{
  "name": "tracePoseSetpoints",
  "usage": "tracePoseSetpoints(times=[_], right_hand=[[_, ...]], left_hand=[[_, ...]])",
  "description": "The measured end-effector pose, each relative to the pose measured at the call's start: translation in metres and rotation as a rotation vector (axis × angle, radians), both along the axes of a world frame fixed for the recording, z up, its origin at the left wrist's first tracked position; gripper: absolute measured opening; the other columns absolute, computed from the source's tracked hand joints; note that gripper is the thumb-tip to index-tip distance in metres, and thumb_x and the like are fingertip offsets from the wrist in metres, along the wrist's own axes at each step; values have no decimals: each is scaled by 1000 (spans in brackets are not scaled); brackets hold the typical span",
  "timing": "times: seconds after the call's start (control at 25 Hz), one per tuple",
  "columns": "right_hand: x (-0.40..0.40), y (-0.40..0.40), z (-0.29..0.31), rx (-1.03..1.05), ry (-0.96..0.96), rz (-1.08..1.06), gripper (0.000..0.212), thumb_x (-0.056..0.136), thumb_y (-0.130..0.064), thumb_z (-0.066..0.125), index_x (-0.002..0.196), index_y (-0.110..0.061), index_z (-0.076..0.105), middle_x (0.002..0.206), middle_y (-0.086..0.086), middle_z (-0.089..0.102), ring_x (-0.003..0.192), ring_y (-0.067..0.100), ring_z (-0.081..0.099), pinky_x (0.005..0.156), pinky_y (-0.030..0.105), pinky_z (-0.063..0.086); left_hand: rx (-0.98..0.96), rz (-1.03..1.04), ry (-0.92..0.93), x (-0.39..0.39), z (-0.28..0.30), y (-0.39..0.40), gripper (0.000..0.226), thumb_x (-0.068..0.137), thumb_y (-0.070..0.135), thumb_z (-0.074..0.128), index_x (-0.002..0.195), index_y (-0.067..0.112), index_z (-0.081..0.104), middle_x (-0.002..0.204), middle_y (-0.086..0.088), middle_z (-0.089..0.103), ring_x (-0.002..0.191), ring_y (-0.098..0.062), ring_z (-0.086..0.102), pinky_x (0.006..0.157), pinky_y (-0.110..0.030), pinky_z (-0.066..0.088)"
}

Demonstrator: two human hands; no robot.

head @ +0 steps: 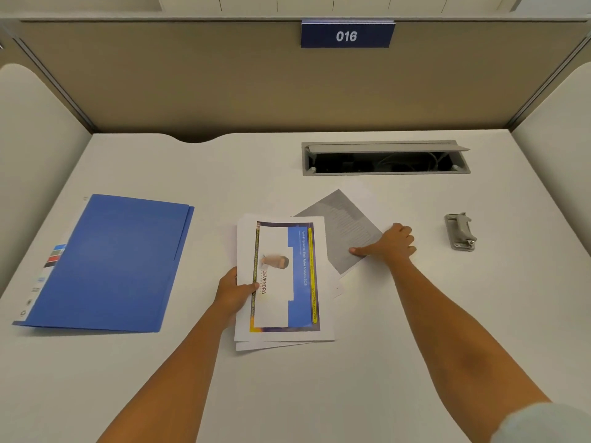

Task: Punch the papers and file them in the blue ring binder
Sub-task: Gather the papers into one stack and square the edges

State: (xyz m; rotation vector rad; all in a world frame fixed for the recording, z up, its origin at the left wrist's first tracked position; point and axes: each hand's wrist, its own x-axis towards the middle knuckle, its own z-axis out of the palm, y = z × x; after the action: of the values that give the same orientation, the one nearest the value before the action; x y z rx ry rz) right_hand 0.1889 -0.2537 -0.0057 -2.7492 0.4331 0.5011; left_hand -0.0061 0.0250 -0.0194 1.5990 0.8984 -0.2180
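A closed blue ring binder (108, 266) lies flat on the left of the white desk. In the middle my left hand (235, 292) grips the left edge of a small stack of papers (284, 279), thumb on top of a colour-printed sheet. A grey printed sheet (343, 228) lies askew behind the stack, partly under it. My right hand (390, 246) grips that sheet's right edge, thumb stretched across the paper and fingers curled at its border. A grey metal hole punch (460, 231) sits to the right, apart from both hands.
A cable tray (385, 159) with its lid raised is set into the desk (319, 378) at the back right. Beige partition walls close off the back and both sides. A blue sign (347, 35) reading 016 hangs on the back partition.
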Motion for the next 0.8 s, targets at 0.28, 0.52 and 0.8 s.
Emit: tracePoseSetpoints(times=[0.28,0.52,0.8], right_hand=[[2,10,7,-65,57,31,112,52,-59,84,135,-7,29,138,13,38,132,31,34,107,45,30],[-26,23,7,359,-37,-344,96,56,-30,91,128,-5,33,128,17,52,116,35,54,94,42,48],[-45,22,7,782,-433,-609,14,85,-21,67,88,-7,65,82,6,66,75,25,60,68,28,45]], left_hand=[[19,-6,8,1,1,-1,37,90,9,64,125,13,54,124,-12,63,106,-33,64,89,-51,53],[33,-7,13,1,6,-4,36,90,10,63,125,14,53,126,-13,62,107,-34,63,90,-52,52],[40,-12,20,1,10,-7,38,91,10,62,127,14,51,128,-13,61,110,-34,61,93,-53,51]])
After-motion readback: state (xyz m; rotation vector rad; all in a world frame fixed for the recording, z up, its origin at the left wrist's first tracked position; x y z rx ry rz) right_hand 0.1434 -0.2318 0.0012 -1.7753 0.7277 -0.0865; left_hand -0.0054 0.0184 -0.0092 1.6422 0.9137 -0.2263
